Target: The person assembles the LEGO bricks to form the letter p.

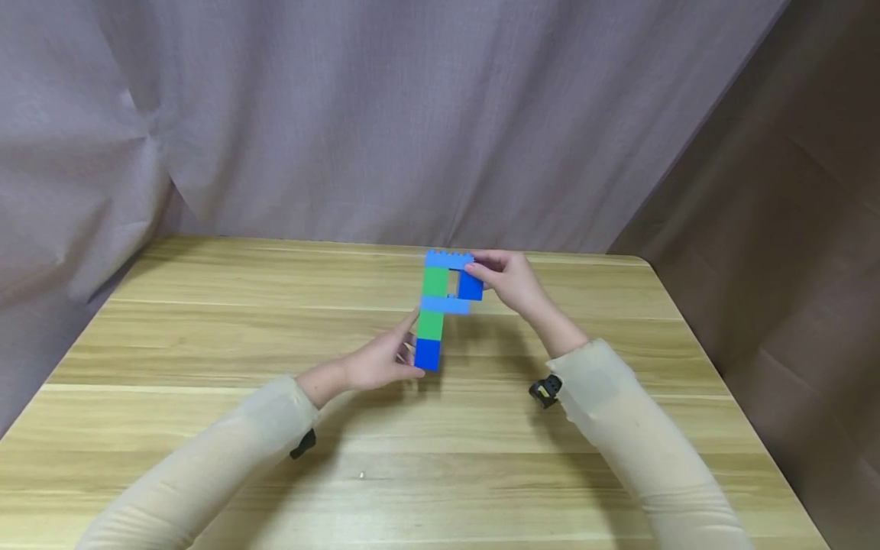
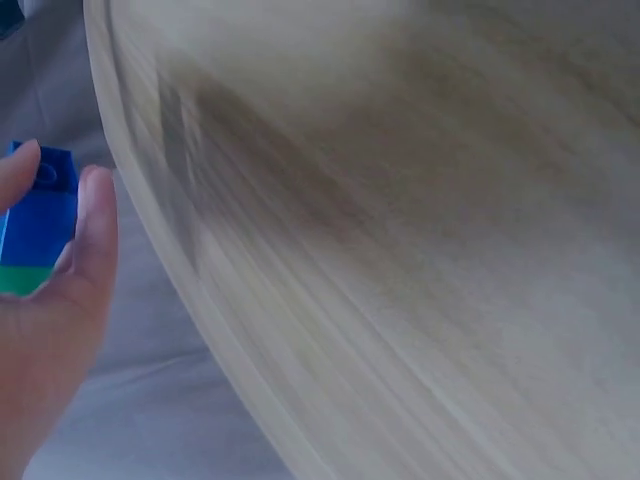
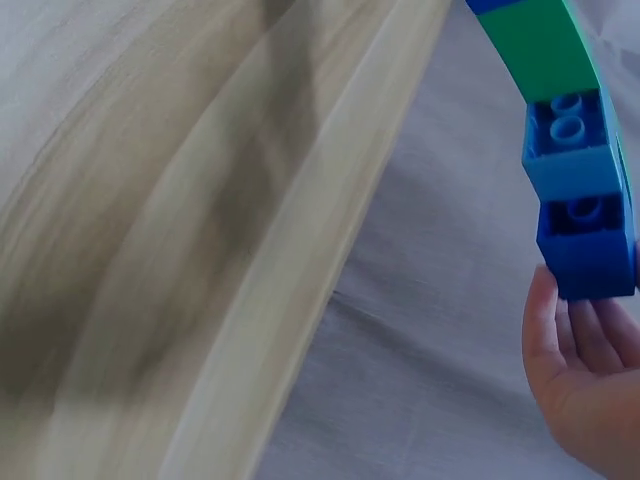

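Observation:
Toy building blocks joined in a P-like shape (image 1: 431,325) are held upright in the head view. The stack has a dark blue block (image 1: 428,355) at its foot, green blocks above, and two long light blue blocks across. My left hand (image 1: 378,360) grips the lower end from the left, thumb by the bottom edge. In the left wrist view, that foot block (image 2: 40,225) shows between thumb and finger. At upper right, my right hand (image 1: 512,283) pinches another dark blue block (image 1: 471,286) below the top light blue block (image 1: 447,260). Its hollow underside shows in the right wrist view.
A wooden table (image 1: 495,473) lies under both arms, its far edge just beyond the blocks. Grey curtain (image 1: 385,122) hangs behind it and a brown curtain (image 1: 791,229) on the right. Each wrist carries a small black camera (image 1: 545,391). A tiny white speck (image 1: 361,475) lies near the front.

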`<state>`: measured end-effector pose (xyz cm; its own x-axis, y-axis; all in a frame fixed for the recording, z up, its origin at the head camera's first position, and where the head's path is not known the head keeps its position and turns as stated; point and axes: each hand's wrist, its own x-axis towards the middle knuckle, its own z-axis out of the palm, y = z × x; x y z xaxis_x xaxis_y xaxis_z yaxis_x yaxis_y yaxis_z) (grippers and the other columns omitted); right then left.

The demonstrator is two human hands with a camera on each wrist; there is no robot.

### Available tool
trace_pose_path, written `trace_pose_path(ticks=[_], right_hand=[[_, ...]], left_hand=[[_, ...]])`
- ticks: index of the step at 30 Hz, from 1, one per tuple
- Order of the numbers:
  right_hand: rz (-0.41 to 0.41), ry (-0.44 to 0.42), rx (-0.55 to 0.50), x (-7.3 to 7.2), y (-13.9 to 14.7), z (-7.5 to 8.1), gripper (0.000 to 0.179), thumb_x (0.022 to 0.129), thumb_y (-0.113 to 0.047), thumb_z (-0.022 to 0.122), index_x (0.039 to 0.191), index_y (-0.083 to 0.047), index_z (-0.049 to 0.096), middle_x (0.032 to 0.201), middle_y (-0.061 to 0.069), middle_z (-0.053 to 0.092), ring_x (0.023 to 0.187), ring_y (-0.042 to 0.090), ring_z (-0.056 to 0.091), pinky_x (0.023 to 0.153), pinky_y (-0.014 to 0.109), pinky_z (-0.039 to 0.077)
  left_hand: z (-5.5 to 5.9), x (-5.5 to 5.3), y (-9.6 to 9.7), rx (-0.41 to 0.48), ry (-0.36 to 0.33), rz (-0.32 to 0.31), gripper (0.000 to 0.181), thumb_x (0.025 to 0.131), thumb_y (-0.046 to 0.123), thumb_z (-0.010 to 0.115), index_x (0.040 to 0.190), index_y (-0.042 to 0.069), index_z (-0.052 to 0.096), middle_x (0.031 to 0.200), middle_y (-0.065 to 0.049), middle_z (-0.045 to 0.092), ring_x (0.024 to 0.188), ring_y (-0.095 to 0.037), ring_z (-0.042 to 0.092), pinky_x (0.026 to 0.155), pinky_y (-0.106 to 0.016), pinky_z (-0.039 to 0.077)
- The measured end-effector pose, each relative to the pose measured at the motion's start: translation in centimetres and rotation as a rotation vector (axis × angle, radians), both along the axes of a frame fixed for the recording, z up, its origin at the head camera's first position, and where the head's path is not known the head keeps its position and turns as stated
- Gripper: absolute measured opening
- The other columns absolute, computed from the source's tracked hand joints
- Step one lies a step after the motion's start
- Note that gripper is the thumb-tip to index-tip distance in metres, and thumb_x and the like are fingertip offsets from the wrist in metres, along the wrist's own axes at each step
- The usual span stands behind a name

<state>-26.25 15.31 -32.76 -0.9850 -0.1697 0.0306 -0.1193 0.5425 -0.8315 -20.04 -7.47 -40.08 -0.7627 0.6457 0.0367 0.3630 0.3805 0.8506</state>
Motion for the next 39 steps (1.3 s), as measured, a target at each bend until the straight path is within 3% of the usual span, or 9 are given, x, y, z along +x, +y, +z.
trace_pose_path(ticks=[5, 10, 18, 23, 31, 33, 36, 39], right_hand=[[-0.057, 0.030, 0.011, -0.5, -0.4, -0.8, 0.041, 0.093, -0.023, 0.057, 0.126, 0.001, 0.056, 0.122, 0.021, 0.061, 0.105, 0.031, 0.063, 0.089, 0.039, 0.054], [-0.042, 0.029, 0.082, -0.6, -0.7, -1.7, 0.045, 0.094, -0.029, 0.055, 0.128, 0.000, 0.054, 0.126, 0.020, 0.058, 0.115, 0.028, 0.058, 0.096, 0.038, 0.049], [-0.063, -0.036, 0.102, -1.1, -1.2, -2.8, 0.041, 0.094, -0.020, 0.055, 0.128, 0.004, 0.053, 0.129, 0.021, 0.056, 0.120, 0.030, 0.054, 0.101, 0.039, 0.045], [-0.056, -0.070, 0.126, -1.2, -1.3, -3.7, 0.041, 0.095, -0.021, 0.053, 0.128, 0.004, 0.052, 0.130, 0.021, 0.055, 0.122, 0.030, 0.052, 0.104, 0.040, 0.043], [-0.034, -0.085, 0.140, -1.4, -1.4, -5.1, 0.041, 0.096, -0.020, 0.053, 0.130, 0.003, 0.051, 0.132, 0.021, 0.053, 0.125, 0.031, 0.049, 0.106, 0.040, 0.040], [-0.034, -0.094, 0.154, -1.4, -1.4, -5.4, 0.041, 0.096, -0.021, 0.053, 0.130, 0.002, 0.052, 0.131, 0.020, 0.055, 0.118, 0.030, 0.055, 0.105, 0.038, 0.042], [-0.043, -0.110, 0.171, -1.4, -1.6, -5.9, 0.041, 0.095, -0.023, 0.053, 0.129, 0.000, 0.053, 0.121, 0.022, 0.061, 0.090, 0.029, 0.065, 0.089, 0.034, 0.051], [-0.044, -0.114, 0.190, -1.4, -1.6, -6.5, 0.041, 0.095, -0.023, 0.053, 0.129, -0.001, 0.054, 0.115, 0.022, 0.063, 0.071, 0.032, 0.062, 0.079, 0.031, 0.051]], left_hand=[[0.4, -0.1, 0.2, -0.029, -0.002, 0.069, 0.089, 0.085, 0.009, 0.067, 0.149, 0.001, 0.006, 0.126, -0.021, 0.054, 0.093, -0.020, 0.061, 0.082, -0.027, 0.054], [0.5, -0.2, 0.4, -0.060, 0.025, 0.128, 0.086, 0.082, 0.015, 0.072, 0.147, -0.001, 0.018, 0.137, -0.017, 0.046, 0.105, -0.024, 0.058, 0.083, -0.028, 0.055], [0.0, 0.3, 0.8, -0.057, 0.064, 0.193, 0.081, 0.077, 0.011, 0.076, 0.142, -0.004, 0.030, 0.133, -0.022, 0.044, 0.106, -0.027, 0.057, 0.080, -0.025, 0.055], [-0.2, 0.4, 1.1, -0.045, 0.046, 0.201, 0.083, 0.075, 0.007, 0.076, 0.142, -0.006, 0.029, 0.128, -0.023, 0.046, 0.105, -0.028, 0.057, 0.083, -0.028, 0.055], [-0.9, 0.3, 1.2, -0.104, 0.028, 0.214, 0.085, 0.073, 0.006, 0.077, 0.143, -0.003, 0.029, 0.124, -0.021, 0.048, 0.100, -0.025, 0.058, 0.082, -0.029, 0.055], [-1.2, 0.3, 1.3, -0.109, 0.031, 0.208, 0.084, 0.073, 0.006, 0.077, 0.142, -0.003, 0.031, 0.122, -0.021, 0.049, 0.098, -0.025, 0.059, 0.081, -0.029, 0.055], [-1.5, 0.3, 1.3, -0.121, 0.036, 0.201, 0.082, 0.073, 0.007, 0.078, 0.140, -0.005, 0.032, 0.119, -0.022, 0.050, 0.097, -0.026, 0.059, 0.081, -0.030, 0.055], [-1.8, 0.4, 1.3, -0.138, 0.037, 0.200, 0.082, 0.073, 0.009, 0.078, 0.139, -0.007, 0.032, 0.117, -0.022, 0.051, 0.098, -0.027, 0.058, 0.084, -0.033, 0.054]])
